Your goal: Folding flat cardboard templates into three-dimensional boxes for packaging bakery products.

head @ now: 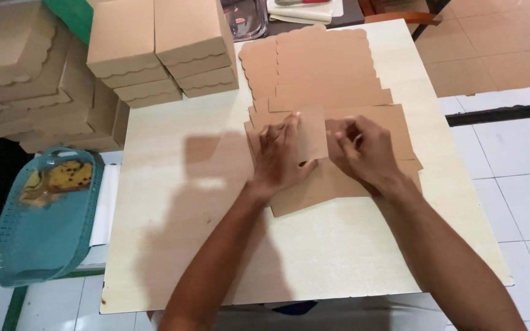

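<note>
My left hand [281,158] presses flat on the top cardboard blank [338,147], fingers spread, while its fingertips pinch the raised flap [311,135] standing up between my hands. My right hand [360,150] is curled, fingertips nipping the flap's right edge, so the fold is held from both sides and the sheet beneath cannot slide. The blank lies at the centre of the table [173,202], on a fanned pile of flat blanks [326,67] that runs off toward 12 o'clock, each sheet offset so the next lifts off easily. At 10 o'clock, at the table's far corner, finished boxes [161,49] stand stacked, scalloped lids down, out of my working space. More boxes [26,79] pile up beyond the table edge at 9 o'clock. At 8 o'clock a teal basket [38,245] sits off the table with something yellow and brown inside; I cannot tell what. A clear tray [246,21] shows at 12 o'clock.
</note>
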